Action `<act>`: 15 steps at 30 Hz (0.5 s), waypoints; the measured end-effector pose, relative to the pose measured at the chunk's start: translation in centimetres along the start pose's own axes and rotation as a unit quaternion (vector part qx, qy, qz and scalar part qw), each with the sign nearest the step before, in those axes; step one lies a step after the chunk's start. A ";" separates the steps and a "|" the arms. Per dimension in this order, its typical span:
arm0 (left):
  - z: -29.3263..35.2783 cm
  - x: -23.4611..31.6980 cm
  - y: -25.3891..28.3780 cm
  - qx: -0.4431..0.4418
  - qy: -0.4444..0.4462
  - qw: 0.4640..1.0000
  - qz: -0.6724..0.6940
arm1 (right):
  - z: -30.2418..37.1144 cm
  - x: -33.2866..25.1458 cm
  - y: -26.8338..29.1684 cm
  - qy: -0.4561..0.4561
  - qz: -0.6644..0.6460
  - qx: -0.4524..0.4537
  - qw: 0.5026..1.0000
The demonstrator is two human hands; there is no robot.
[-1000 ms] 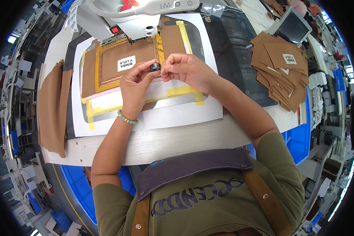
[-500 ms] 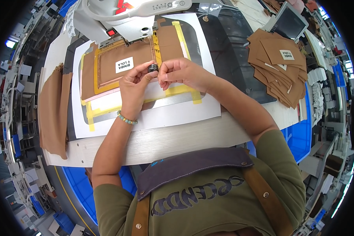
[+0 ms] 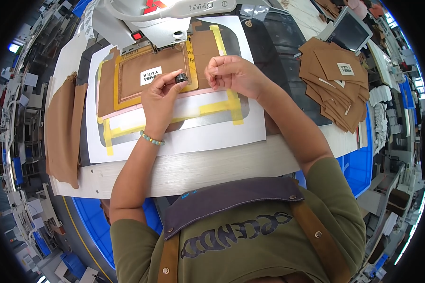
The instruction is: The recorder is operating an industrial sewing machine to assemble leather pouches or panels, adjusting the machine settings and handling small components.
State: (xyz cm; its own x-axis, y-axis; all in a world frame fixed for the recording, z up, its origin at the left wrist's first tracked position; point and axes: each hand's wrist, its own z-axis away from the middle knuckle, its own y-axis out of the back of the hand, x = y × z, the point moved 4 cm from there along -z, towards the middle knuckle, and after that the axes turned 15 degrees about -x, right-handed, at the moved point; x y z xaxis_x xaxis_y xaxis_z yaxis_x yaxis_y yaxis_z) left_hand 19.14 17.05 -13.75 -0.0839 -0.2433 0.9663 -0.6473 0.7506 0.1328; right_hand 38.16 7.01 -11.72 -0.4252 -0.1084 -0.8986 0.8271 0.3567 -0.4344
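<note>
- The small black round part (image 3: 181, 78) sat in your left grip (image 3: 158, 103), pinched between thumb and fingertips above the near right corner of the yellow frame; that light hold probably kept it visible and reachable from the right.
- Your right grip (image 3: 237, 78) hung near it without touching, thumb and fingers drawn narrow; I could not tell whether they held something as fine as a thread.
- Beneath, the yellow frame (image 3: 117, 89) lay on the brown panel (image 3: 132, 70), bordering a white label, seemingly to press the panel flat below the machine head (image 3: 151, 34).
- Yellow tape (image 3: 220, 108) crossed the edges around the panel, likely to stop slipping on the white sheet (image 3: 174, 147).
- Farther out on the table (image 3: 212, 167), the brown pieces (image 3: 323, 68) overlapped at your right and the brown cloth (image 3: 63, 134) lay at your left, perhaps to leave the middle for your hands.
</note>
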 end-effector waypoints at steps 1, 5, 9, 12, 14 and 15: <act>0.0 -0.1 0.0 -0.002 0.011 1.000 -0.001 | 0.1 -0.1 0.3 -0.007 -0.001 0.007 1.000; -0.1 0.1 0.2 -0.012 0.040 0.999 -0.003 | 0.1 -0.5 0.6 0.012 -0.002 0.008 1.000; 0.0 0.7 -0.1 -0.038 0.071 0.995 0.051 | 0.1 -0.8 0.6 0.109 -0.009 0.046 0.993; 0.2 1.0 -0.7 -0.050 0.070 0.992 0.095 | 0.1 -0.6 0.7 0.082 -0.021 0.074 0.994; 0.3 1.0 -1.0 -0.056 0.079 0.989 0.113 | 0.1 -0.6 0.3 0.098 -0.032 0.050 0.993; 0.4 1.1 -1.0 -0.055 0.066 0.988 0.126 | 0.1 -0.6 0.0 0.111 -0.039 0.041 0.992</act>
State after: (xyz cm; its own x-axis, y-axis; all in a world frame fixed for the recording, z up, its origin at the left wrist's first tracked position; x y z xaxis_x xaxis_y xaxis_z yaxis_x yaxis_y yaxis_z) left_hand 19.45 15.78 -12.87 -0.1285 0.0366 0.9910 -0.5307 0.8416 -0.0999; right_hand 38.47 7.01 -11.21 -0.5524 0.0782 -0.8299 0.8115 0.2778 -0.5140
